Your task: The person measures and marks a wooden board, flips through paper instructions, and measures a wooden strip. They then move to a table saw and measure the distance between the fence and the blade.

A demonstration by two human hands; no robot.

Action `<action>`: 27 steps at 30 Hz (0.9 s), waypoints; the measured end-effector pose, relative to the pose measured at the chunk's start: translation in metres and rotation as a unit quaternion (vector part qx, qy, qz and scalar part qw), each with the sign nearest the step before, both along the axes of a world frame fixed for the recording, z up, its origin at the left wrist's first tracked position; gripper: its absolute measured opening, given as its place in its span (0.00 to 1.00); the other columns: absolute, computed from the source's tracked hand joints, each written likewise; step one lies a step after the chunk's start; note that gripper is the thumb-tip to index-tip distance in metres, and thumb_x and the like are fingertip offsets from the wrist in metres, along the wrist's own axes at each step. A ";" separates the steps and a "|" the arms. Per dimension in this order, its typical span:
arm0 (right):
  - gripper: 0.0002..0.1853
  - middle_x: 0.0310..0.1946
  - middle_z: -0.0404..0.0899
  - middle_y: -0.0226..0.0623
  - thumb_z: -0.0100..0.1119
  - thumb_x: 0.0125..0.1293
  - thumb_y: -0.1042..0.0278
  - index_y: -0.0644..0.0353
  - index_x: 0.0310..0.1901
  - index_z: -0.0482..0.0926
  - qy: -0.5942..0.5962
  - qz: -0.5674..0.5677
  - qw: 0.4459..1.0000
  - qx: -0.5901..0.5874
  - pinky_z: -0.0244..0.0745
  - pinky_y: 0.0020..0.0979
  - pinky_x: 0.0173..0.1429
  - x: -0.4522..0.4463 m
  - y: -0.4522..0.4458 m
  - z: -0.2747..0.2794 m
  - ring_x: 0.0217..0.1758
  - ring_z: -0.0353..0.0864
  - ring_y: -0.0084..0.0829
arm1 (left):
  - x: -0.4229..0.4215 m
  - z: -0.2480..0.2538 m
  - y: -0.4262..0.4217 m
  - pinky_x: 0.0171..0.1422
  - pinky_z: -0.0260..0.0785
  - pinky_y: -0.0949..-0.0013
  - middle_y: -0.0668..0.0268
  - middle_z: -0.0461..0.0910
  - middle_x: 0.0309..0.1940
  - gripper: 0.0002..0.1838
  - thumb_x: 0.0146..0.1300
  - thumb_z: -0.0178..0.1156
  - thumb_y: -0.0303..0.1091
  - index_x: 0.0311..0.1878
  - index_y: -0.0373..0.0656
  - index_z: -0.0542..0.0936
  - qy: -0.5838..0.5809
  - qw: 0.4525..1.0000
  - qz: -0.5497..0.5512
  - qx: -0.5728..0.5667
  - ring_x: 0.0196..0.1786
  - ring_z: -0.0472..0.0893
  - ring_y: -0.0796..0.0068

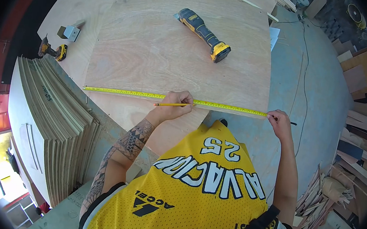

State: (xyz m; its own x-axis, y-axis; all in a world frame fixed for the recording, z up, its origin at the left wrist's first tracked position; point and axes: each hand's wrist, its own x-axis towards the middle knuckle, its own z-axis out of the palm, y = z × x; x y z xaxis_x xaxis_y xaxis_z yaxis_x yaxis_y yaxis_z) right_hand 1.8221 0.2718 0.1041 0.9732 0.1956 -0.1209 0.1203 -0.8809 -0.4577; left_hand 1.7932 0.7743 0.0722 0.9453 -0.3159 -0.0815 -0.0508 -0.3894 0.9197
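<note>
A yellow tape measure blade (228, 106) stretches along the near edge of a plywood sheet (154, 46), from its left edge to its right corner. My left hand (178, 102) rests at mid-blade, fingers closed on a yellow pencil (169, 105) lying nearly parallel to the tape. At the sheet's right corner my right hand (279, 122) pinches the end of the blade. A thin dark tip pokes out beyond that hand; what it belongs to is hidden. Farther up the sheet lies a yellow-and-black cordless oscillating multi-tool (203, 33).
A cordless drill (53, 50) and a small box (71, 33) sit at the left. Below them stands a tall stack of plywood sheets (59, 138). Wood offcuts (334, 188) are piled at the right; a cable (306, 81) runs over the floor.
</note>
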 end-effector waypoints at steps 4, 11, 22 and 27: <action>0.07 0.40 0.90 0.40 0.74 0.72 0.69 0.60 0.47 0.93 -0.005 0.004 1.000 -0.001 0.82 0.45 0.53 0.000 0.000 0.001 0.47 0.85 0.46 | 0.000 0.000 -0.002 0.44 0.81 0.68 0.65 0.89 0.34 0.07 0.68 0.72 0.31 0.43 0.39 0.86 0.006 1.000 0.014 0.010 0.36 0.86 0.78; 0.07 0.40 0.90 0.41 0.74 0.72 0.69 0.60 0.47 0.93 -0.008 0.004 1.000 -0.002 0.82 0.45 0.53 0.000 0.000 0.000 0.47 0.86 0.47 | 0.000 0.006 -0.002 0.45 0.80 0.69 0.65 0.88 0.34 0.06 0.68 0.71 0.30 0.43 0.38 0.85 0.015 1.000 0.015 0.010 0.37 0.85 0.79; 0.07 0.40 0.90 0.40 0.74 0.72 0.69 0.60 0.47 0.93 -0.006 0.006 1.000 0.002 0.81 0.45 0.53 0.000 0.000 -0.001 0.46 0.85 0.47 | 0.001 0.006 -0.003 0.44 0.80 0.69 0.65 0.88 0.34 0.06 0.69 0.71 0.29 0.42 0.37 0.85 0.002 1.000 0.007 0.015 0.36 0.84 0.79; 0.07 0.40 0.90 0.40 0.74 0.72 0.69 0.60 0.47 0.93 -0.005 0.001 1.000 -0.005 0.81 0.45 0.53 0.000 0.001 0.000 0.46 0.85 0.46 | 0.001 0.002 -0.002 0.44 0.79 0.70 0.65 0.88 0.34 0.06 0.69 0.71 0.29 0.42 0.37 0.85 0.006 1.000 0.016 0.001 0.36 0.84 0.79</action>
State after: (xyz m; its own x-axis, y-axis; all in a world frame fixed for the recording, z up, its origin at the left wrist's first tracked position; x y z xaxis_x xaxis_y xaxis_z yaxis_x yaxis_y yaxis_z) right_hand 1.8220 0.2730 0.1045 0.9741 0.1955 -0.1136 0.1256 -0.8857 -0.4469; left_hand 1.7937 0.7721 0.0738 0.9537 -0.2855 -0.0943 -0.0266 -0.3924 0.9194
